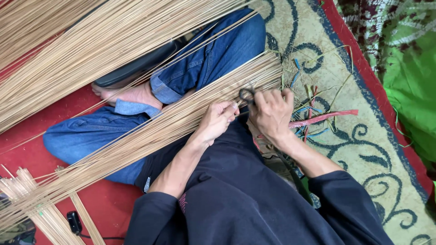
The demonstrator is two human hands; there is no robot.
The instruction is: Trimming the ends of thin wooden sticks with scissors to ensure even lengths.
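A: Left hand [217, 121] is curled closed around the long bundle of thin tan broom sticks [150, 136], near its cut end at frame centre. Right hand [271, 113] grips small black-handled scissors [246, 95], fingers wrapped, just beside the bundle end.

B: Risks?

A: My read: the two hands are nearly touching, so the blades could nick the left fingers. The bundle is loose and runs far to the lower left; if the grip slackens, sticks could slide and splay. A bare foot [129, 94] lies under the sticks too, so ends could poke it.

B: Hidden stuff?

A: Scissor blades are mostly covered by the right hand; can't tell whether they're apart or together. Bundle's far end is cut off at the left edge. The scraps of blue and red plastic strap [320, 119] on the patterned beige rug [363, 149] are tangled, hard to count. Small black gadget with cable [74, 222] at bottom left, can't tell what kind.
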